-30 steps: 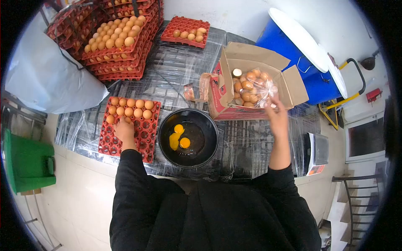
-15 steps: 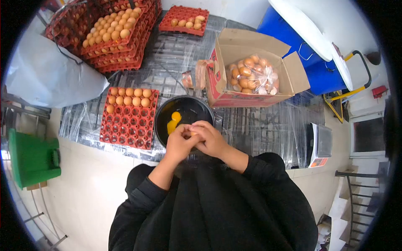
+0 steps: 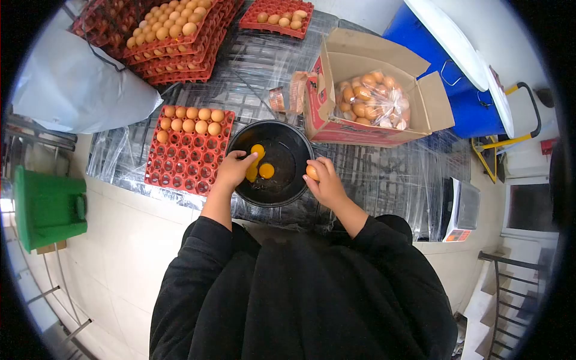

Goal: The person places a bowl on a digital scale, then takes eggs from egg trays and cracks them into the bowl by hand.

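A black bowl (image 3: 273,201) stands in front of me with clear egg white and several yellow yolks (image 3: 267,171) in it. My left hand (image 3: 231,172) is at the bowl's left rim, thumb stretched over the inside and fingers apart, with nothing seen in it. At the right rim, my right hand (image 3: 328,185) grips a brown eggshell (image 3: 312,172); whether it is one piece or nested halves I cannot tell. Left of the bowl lies a red egg tray (image 3: 180,157), brown eggs (image 3: 192,113) filling its far rows and bare cups nearer me.
Behind the bowl to the right, an open cardboard box (image 3: 360,137) holds a clear bag of eggshells (image 3: 373,99). Stacked red trays of eggs (image 3: 174,60) stand back left, near a white-grey sack (image 3: 84,90). Another egg tray (image 3: 276,17) is at the back. Plastic wrap covers the tabletop (image 3: 384,186).
My hands were together over the bowl and have parted, the left to the left rim and the right to the right rim with the shell. Another yolk now lies in the bowl.
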The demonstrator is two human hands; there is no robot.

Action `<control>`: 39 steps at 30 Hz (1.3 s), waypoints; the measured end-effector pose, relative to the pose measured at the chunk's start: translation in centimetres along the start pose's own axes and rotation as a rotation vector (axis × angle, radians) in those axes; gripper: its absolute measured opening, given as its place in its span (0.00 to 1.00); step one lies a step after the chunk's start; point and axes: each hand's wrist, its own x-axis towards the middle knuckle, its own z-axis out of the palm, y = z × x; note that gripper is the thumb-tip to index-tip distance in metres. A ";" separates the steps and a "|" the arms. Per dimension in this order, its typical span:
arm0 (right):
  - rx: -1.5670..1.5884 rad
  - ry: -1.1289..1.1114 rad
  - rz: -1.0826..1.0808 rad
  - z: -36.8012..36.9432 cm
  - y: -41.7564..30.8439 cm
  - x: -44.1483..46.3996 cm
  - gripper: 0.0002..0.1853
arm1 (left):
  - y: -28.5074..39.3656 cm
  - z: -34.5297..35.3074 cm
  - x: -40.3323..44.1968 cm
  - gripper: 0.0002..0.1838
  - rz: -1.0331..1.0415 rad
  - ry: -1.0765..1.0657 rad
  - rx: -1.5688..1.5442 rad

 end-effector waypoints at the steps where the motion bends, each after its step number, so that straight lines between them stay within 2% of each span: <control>1: -0.027 -0.031 0.015 0.1 0.2 0.1 0.19 | 0.1 0.0 -0.1 0.34 -0.006 -0.003 0.014; 6: -0.086 -0.116 0.098 0.9 1.7 -0.2 0.19 | 0.0 0.1 0.1 0.34 -0.003 0.004 0.100; 9: 0.012 0.053 0.002 1.4 0.8 1.5 0.18 | 1.3 0.5 -0.9 0.29 0.067 -0.042 0.111; 12: 1.168 -0.304 0.831 1.1 -1.1 4.0 0.18 | 2.2 1.7 -1.8 0.29 0.518 -0.083 0.009; 15: 1.306 -0.411 0.926 1.6 -2.1 5.6 0.17 | 3.5 2.4 -2.9 0.26 0.674 -0.188 -0.075; 18: 1.301 -0.461 0.922 2.7 -1.4 5.7 0.16 | 3.1 2.8 -2.2 0.22 0.776 -0.138 0.005; 24: 1.259 -0.518 0.966 3.6 -0.7 5.4 0.13 | 2.6 2.2 -1.8 0.18 0.698 -0.190 0.225; 30: 1.210 -0.559 0.995 5.3 1.1 5.5 0.13 | 1.7 3.4 -1.1 0.19 0.722 -0.121 0.248; 39: 1.110 -0.669 0.963 6.6 3.2 6.8 0.15 | 0.0 4.9 0.7 0.18 0.637 -0.112 0.274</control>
